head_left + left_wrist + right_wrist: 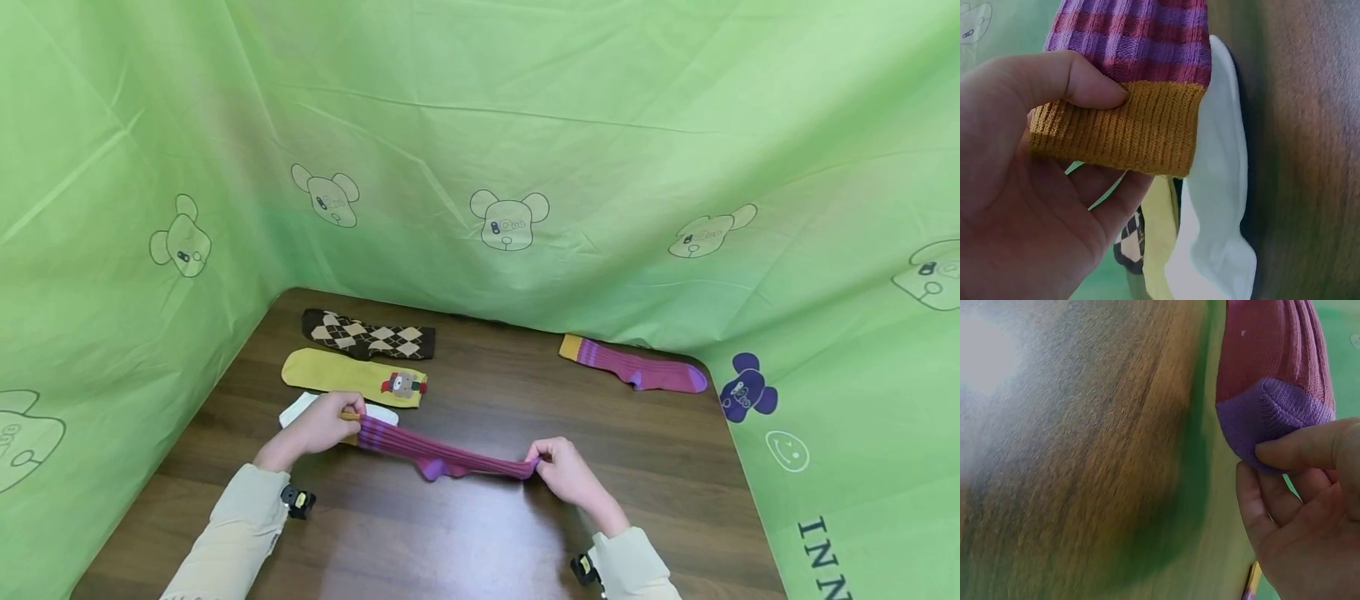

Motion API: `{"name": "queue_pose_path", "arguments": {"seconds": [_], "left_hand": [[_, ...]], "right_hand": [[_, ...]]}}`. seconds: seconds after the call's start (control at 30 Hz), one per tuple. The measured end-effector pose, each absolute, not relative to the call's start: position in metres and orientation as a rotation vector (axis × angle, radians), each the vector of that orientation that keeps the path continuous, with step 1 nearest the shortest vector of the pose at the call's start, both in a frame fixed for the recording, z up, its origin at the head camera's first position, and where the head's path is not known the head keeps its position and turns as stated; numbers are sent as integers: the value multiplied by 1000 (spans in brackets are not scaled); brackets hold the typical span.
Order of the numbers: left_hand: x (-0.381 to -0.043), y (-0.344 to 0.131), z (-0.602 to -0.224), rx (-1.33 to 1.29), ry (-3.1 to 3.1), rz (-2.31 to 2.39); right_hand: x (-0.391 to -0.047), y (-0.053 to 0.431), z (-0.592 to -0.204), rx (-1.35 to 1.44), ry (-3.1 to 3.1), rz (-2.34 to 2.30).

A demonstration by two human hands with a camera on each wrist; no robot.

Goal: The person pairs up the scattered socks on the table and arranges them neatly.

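Observation:
Stretched between both hands is a ribbed maroon sock (465,457) with purple stripes and a purple heel that hangs downward. My left hand (327,423) pinches its mustard cuff (1147,128), thumb on top and fingers beneath. The purple toe (1254,419) is pinched between thumb and fingers of my right hand (570,473). Under and beside the left hand lies a white sock (298,408), partly hidden by that hand. Just beyond it is a yellow sock (330,370) with a bear picture near its cuff.
A dark argyle sock (375,339) lies behind the yellow one, at the table's far left. A second maroon sock (637,367), matching the held one, lies flat at the far right. Green printed cloth (510,150) walls in the wooden table (450,550) at back and sides.

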State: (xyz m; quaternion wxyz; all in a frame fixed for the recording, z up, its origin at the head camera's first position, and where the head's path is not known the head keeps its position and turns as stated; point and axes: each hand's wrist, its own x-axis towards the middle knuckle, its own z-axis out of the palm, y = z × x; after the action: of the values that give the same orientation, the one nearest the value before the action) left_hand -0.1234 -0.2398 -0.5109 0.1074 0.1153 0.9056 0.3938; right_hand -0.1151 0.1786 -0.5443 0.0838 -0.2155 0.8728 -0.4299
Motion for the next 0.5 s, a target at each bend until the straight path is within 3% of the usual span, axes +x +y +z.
{"name": "queue_pose_path", "arguments": {"seconds": [0.5], "left_hand": [[-120, -261, -504, 353, 2633, 1099]], "right_hand": [[-113, 159, -548, -591, 2550, -1356]]}}
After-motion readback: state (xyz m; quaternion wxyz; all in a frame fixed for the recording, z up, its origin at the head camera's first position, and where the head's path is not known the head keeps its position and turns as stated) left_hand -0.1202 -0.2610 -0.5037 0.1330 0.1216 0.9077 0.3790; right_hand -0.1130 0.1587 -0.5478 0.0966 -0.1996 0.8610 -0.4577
